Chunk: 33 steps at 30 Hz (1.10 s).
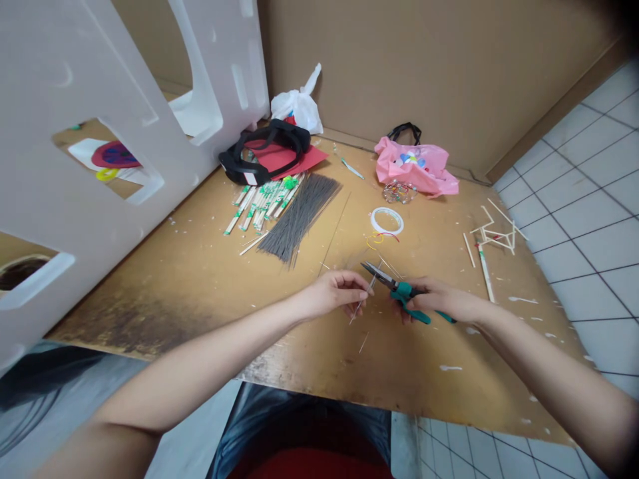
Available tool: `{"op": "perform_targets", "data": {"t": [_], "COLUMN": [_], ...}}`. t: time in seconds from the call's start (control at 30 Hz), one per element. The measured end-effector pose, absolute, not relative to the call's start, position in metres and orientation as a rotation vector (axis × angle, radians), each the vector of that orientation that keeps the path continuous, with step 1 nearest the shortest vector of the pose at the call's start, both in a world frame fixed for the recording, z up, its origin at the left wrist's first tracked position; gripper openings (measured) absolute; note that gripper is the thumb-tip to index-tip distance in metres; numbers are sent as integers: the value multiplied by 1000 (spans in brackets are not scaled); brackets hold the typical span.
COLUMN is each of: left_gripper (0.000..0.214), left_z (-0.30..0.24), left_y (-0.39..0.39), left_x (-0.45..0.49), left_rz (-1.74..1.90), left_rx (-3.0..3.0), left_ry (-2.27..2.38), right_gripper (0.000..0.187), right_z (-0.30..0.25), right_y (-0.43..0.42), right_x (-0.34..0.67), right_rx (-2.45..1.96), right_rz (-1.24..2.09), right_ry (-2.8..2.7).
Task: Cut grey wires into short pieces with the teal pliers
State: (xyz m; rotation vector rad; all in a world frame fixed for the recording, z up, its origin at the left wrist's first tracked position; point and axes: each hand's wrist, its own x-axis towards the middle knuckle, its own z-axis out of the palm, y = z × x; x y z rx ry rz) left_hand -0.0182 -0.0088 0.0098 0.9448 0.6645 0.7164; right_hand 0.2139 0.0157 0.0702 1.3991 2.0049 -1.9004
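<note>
My left hand (340, 291) pinches a few thin wires (355, 313), whose ends stick out above and below the fingertips. My right hand (439, 299) is closed around the green handles of a pair of pliers (401, 291). The pliers' dark pointed jaws lie at the upper part of the wires, just right of my left fingertips; whether they grip them I cannot tell. Loose short wire pieces lie on the wooden table (309, 359) around both hands. Beyond my left hand rests a wide bundle of straight grey wires (302, 216).
Wrapped chopsticks (264, 203) and a black headset-like strap (239, 166) on red paper lie back left. Behind the hands are a white tape roll (373, 219) and a pink bag (417, 174). A stick frame (499, 236) lies right. A white plastic panel (150, 159) stands left.
</note>
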Motion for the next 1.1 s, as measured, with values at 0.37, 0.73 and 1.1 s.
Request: {"op": "perform_targets", "data": {"t": [0.37, 0.73, 1.1], "left_gripper": [34, 32, 32], "left_z": [4, 5, 7], "left_y": [-9, -9, -8], "left_x": [-18, -18, -19], "left_rz": [669, 674, 660], "left_rx": [951, 957, 946], "left_ry": [632, 637, 645], "right_gripper": [21, 18, 11], "right_z": [71, 66, 66], "right_y": [15, 16, 12], "right_x": [205, 210, 206], "right_rx": [1377, 1347, 1440], "right_rz": [-2027, -2053, -1761], "right_ry": [1913, 1884, 2026]}}
